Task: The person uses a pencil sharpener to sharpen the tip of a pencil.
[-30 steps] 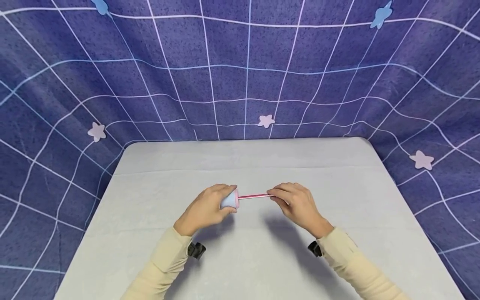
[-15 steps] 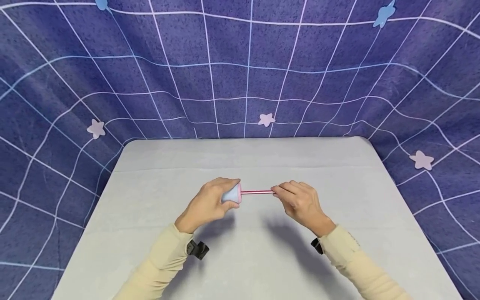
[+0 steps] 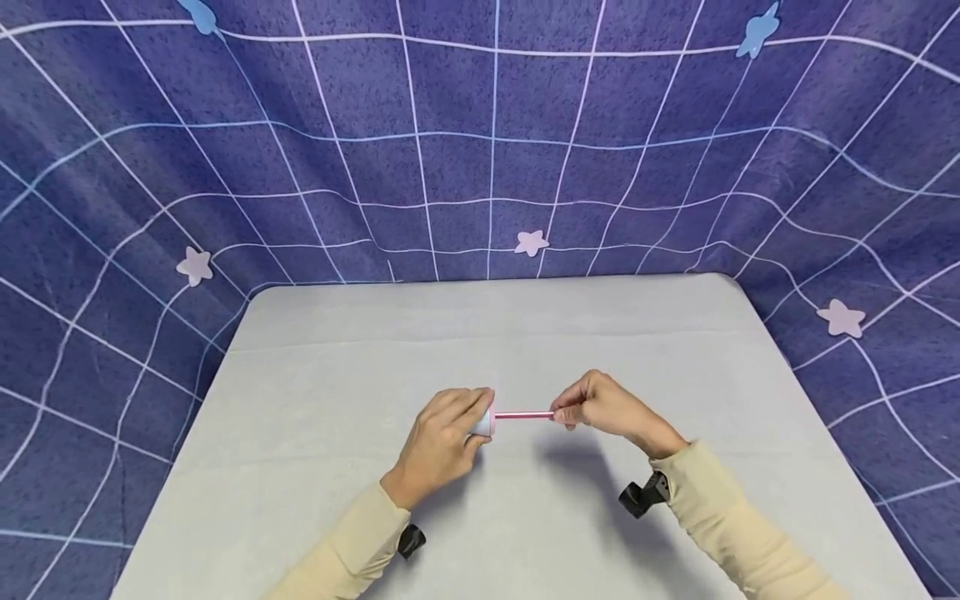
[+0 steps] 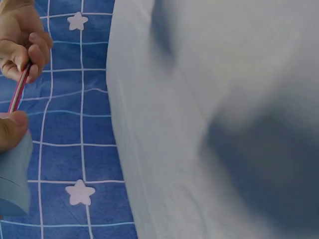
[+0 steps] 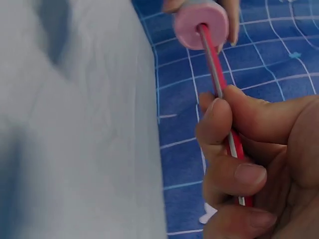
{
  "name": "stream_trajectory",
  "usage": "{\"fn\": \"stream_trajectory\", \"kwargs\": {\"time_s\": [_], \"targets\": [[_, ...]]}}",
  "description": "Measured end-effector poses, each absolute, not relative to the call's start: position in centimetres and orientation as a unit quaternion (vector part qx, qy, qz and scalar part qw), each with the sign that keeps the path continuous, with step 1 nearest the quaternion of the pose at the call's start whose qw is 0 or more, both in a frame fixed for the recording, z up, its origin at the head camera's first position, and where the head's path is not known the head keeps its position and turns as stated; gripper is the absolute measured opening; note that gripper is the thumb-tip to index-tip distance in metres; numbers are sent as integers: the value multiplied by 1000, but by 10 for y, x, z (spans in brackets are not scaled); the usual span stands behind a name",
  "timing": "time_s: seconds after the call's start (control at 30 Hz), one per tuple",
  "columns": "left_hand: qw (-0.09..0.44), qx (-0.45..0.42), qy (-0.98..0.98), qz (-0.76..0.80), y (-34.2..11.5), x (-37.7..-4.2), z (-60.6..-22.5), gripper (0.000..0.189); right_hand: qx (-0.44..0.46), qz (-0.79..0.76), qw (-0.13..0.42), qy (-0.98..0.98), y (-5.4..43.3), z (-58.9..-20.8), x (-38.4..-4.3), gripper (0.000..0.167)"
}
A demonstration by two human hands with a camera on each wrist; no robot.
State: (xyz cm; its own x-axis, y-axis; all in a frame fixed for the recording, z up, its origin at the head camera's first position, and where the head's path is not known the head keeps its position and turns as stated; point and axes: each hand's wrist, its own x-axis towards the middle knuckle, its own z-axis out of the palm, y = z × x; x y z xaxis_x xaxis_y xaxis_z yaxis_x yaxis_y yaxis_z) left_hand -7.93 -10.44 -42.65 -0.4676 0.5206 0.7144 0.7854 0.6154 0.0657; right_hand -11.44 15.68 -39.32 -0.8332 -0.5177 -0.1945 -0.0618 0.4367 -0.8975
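Observation:
My left hand (image 3: 437, 440) grips a light blue, cup-shaped pencil sharpener (image 3: 482, 422) with a pink end facing right. A red-and-white striped pencil (image 3: 522, 415) sticks into the hole in that end, its tip hidden inside. My right hand (image 3: 600, 407) pinches the pencil between thumb and forefinger, the other fingers curled along the shaft in the right wrist view. There the round pink face (image 5: 216, 20) shows the pencil entering at its middle. In the left wrist view the smooth blue body (image 4: 14, 174) shows under my left thumb. Both hands are held over the table, casting shadows.
A white cloth-covered table (image 3: 480, 325) spreads below the hands. A blue curtain (image 3: 450, 167) with a grid of lines and star shapes surrounds its back and sides. Small black wrist cameras (image 3: 643, 495) sit at both cuffs.
Both hands, with the sharpener and pencil, have come down toward the near side and slightly right in the head view. My right hand has turned about the pencil, its wrist rolled over.

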Motion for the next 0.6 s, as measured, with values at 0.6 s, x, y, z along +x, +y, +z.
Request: {"fn": "stream_trajectory", "kwargs": {"time_s": [0.6], "targets": [[180, -340, -896, -221, -121, -89, -413, 60, -343, -305, -237, 857, 144, -428, -101, 16]]}}
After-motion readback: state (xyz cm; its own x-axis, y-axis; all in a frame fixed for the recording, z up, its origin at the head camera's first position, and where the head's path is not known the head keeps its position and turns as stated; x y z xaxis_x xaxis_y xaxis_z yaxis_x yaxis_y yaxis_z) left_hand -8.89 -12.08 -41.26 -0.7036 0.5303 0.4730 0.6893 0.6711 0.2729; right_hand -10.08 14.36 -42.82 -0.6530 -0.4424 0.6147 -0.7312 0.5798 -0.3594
